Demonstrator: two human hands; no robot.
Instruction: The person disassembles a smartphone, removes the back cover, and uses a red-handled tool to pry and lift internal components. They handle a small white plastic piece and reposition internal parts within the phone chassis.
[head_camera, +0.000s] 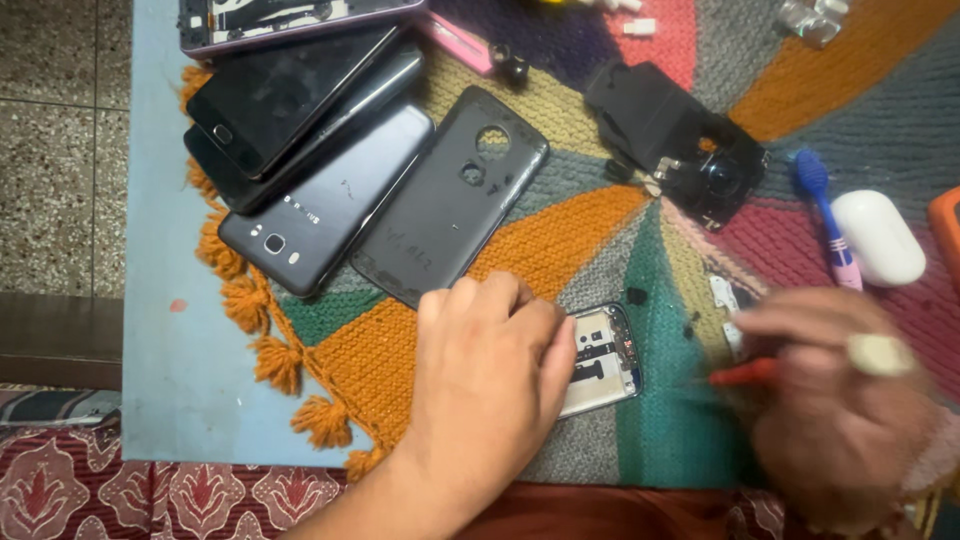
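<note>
Left hand (490, 375) at lower centre, fingers curled together, pressing down an opened phone (603, 358) on a knitted mat (560, 230), blurred right hand (835, 385) at lower right pinching a red tool (745, 373), dark back cover (450, 195) above.

Our left hand (490, 370) lies palm down, fingers curled toward two o'clock; our right hand (840, 390), blurred, points toward nine o'clock, fingers pinched.
</note>
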